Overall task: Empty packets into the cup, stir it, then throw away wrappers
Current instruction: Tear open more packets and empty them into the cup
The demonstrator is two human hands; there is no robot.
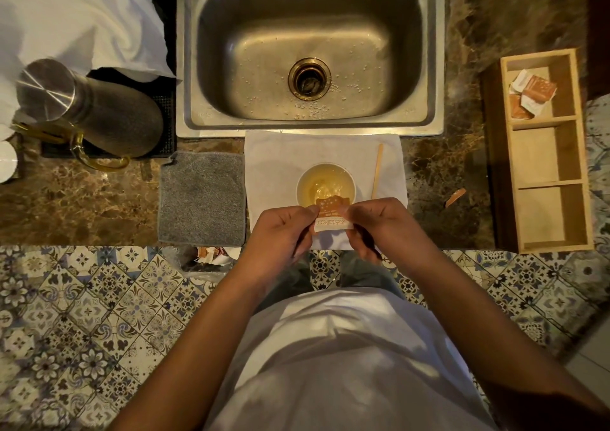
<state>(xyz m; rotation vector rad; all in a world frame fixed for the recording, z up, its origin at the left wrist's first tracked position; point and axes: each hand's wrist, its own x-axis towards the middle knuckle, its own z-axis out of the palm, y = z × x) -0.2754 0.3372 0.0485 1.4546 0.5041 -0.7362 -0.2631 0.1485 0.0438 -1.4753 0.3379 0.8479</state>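
A white cup (301, 184) of pale yellow liquid stands on a white napkin (274, 159) just in front of the sink. My left hand (280, 232) and my right hand (379, 226) pinch an orange-and-white packet (331, 221) between them, its torn top edge tipped over the cup's near rim. A wooden stir stick (377, 170) lies on the napkin to the right of the cup. A torn orange wrapper scrap (455, 197) lies on the marble counter further right. More packets (531, 97) sit in the far compartment of a wooden box (581, 179).
The steel sink (185, 67) lies behind the cup. A grey cloth (203, 199) is left of the napkin, a metal pitcher (89, 110) on a black mat further left. A bin with wrappers (214, 255) sits below the counter edge.
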